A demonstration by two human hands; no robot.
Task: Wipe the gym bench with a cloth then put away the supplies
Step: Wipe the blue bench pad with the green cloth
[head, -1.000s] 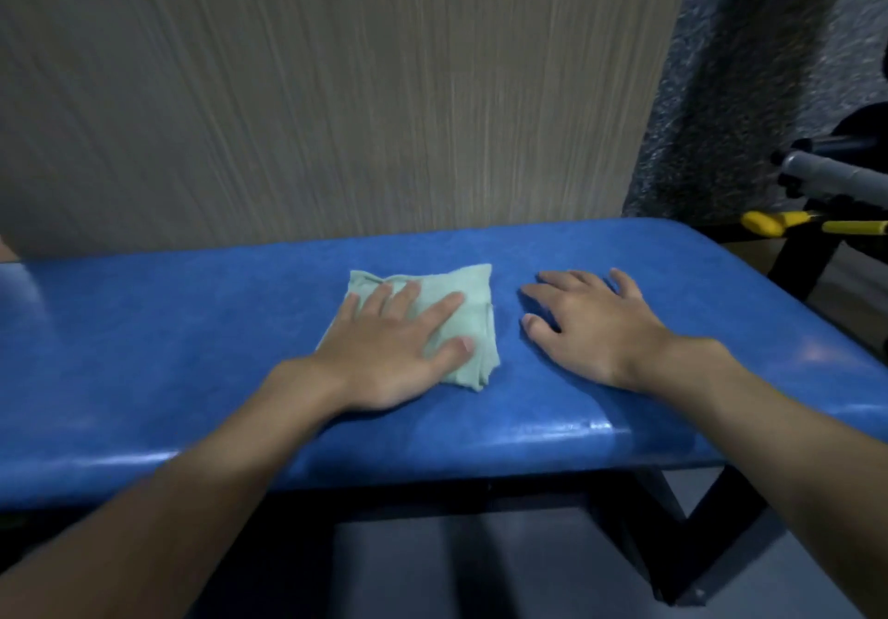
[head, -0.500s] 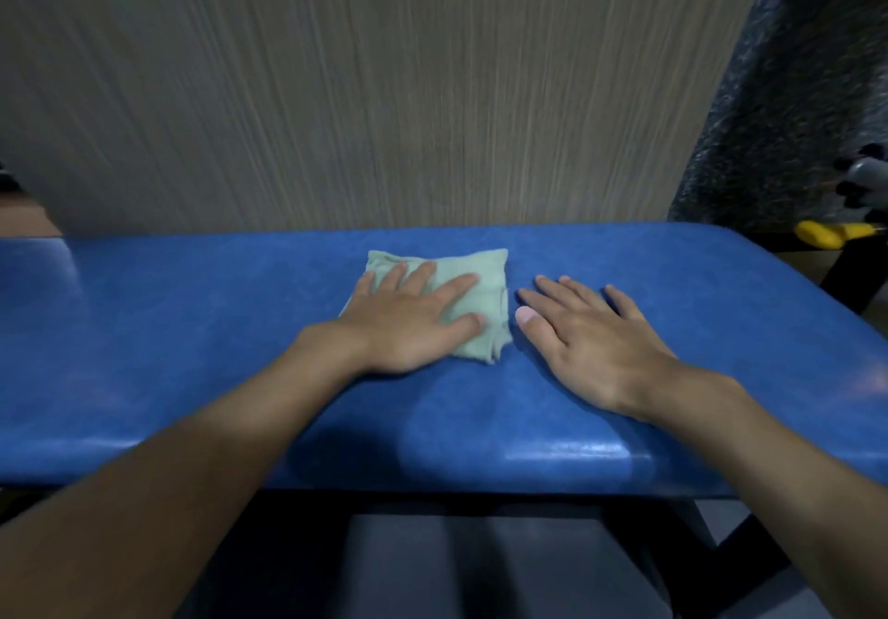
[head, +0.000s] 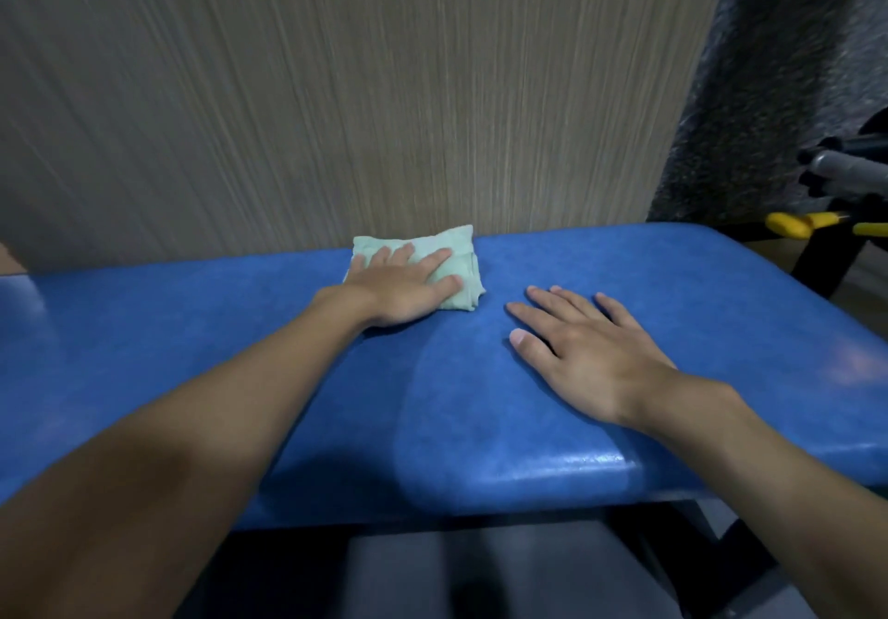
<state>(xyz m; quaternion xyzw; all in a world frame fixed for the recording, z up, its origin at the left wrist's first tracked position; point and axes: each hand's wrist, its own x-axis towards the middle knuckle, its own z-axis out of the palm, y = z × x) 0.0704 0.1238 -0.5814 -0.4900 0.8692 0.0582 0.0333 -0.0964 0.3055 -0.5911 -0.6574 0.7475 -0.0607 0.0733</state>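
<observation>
One folded pale-green cloth (head: 418,265) is pressed at the far edge of the single blue gym bench (head: 672,311) under the left hand (head: 401,289), laid flat with fingers spread. The right hand (head: 591,354), also flat and spread, is braced on bare padding just beside it. Wiping is judged to be under way; a pull back across the unwiped near padding is called for. No other supplies are seen.

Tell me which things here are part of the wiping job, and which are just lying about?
Part of the job: cloth, bench, left hand pressing flat on the cloth, right hand resting flat on the bench.

Just there: yellow handle, grey bar, wall.
</observation>
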